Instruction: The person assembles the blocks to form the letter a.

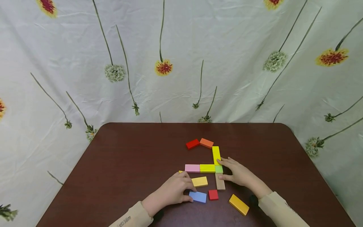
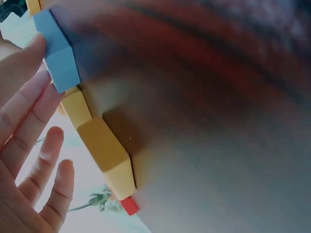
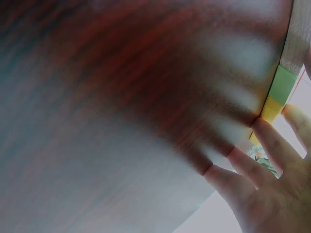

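My left hand pinches a blue block at its left end, thumb on the near side and fingertips on the far side. The left wrist view shows the blue block between thumb and fingers, the other fingers spread. With fingers spread, my right hand rests along a column of blocks. Its fingertips are at the long yellow block, its thumb at the plain wooden block. Between those two sits a green block; a yellow block and a pink block run left from it.
A pale yellow block lies beyond the blue one, a small red block to its right. An orange-yellow block lies nearer the right sleeve. Farther back are a red block and an orange block on the dark table.
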Demonstrator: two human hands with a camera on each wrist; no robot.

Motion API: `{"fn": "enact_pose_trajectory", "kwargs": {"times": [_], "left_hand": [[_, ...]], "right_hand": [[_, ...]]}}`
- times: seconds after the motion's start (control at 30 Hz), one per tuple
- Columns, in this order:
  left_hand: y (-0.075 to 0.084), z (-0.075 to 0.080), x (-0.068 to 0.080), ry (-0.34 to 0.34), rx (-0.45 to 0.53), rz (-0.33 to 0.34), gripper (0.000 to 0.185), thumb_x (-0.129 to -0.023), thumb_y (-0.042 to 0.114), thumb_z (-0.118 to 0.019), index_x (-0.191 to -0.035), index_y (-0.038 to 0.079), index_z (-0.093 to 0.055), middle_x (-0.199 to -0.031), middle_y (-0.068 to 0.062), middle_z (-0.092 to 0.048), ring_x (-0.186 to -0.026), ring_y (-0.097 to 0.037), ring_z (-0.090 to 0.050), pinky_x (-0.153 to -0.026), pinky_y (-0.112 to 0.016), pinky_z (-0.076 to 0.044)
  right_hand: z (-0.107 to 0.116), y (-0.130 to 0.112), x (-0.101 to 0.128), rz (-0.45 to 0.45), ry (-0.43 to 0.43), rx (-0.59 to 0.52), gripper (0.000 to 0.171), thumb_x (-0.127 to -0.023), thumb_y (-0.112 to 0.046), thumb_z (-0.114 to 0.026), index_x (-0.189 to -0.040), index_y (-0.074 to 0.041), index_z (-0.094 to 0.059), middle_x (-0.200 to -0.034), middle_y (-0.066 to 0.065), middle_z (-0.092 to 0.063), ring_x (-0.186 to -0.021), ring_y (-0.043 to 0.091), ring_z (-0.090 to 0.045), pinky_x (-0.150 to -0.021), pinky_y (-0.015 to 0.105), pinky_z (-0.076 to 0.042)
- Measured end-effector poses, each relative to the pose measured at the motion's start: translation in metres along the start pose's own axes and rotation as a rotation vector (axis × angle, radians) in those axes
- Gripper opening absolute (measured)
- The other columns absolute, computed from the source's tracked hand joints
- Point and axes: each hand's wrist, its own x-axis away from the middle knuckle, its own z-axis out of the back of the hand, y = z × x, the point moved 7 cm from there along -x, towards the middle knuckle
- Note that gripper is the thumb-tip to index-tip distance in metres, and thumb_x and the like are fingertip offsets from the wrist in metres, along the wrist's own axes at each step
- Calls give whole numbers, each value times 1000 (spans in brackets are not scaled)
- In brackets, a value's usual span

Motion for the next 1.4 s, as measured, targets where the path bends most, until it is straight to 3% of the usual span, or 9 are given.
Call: {"fn": "enact_pose_trajectory", "kwargs": {"times": [0.2, 0.47, 0.87, 1.4], "left_hand": [[-4, 2, 2, -9, -10, -17, 24, -71, 40, -80, -91, 28, -73, -84, 20, -66, -89, -4, -48, -73, -20, -38], [-10, 7, 7, -69, -28, 14, 23, -69, 35, -82, -88, 27, -72, -88, 21, -65, -94, -6, -47, -74, -21, -37], [-9, 5, 3, -114, -30, 19, 19, -71, 36, -79, -86, 28, -72, -86, 21, -64, -94, -6, -46, -73, -22, -35], [-12, 3, 6, -118, -19, 37, 18, -73, 37, -79, -87, 28, -72, -89, 20, -65, -96, -6, -47, -76, -23, -37]], "right_hand": [[1, -1, 0, 4, -3, 1, 69, -80, -43, -70, -139, -15, -47, -143, 14, -43, -135, 39, -31, -100, 58, -35], [1, 1, 1, 12, 6, 3, 69, -80, -44, -69, -139, -16, -47, -143, 14, -43, -135, 39, -31, -100, 58, -34], [0, 1, 1, -1, 1, -4, 69, -80, -44, -69, -139, -16, -46, -144, 13, -42, -135, 38, -30, -101, 59, -34], [-2, 1, 0, 2, -5, -11, 70, -80, -44, -69, -139, -16, -46, -144, 13, -42, -135, 39, -29, -100, 60, -33]]}}
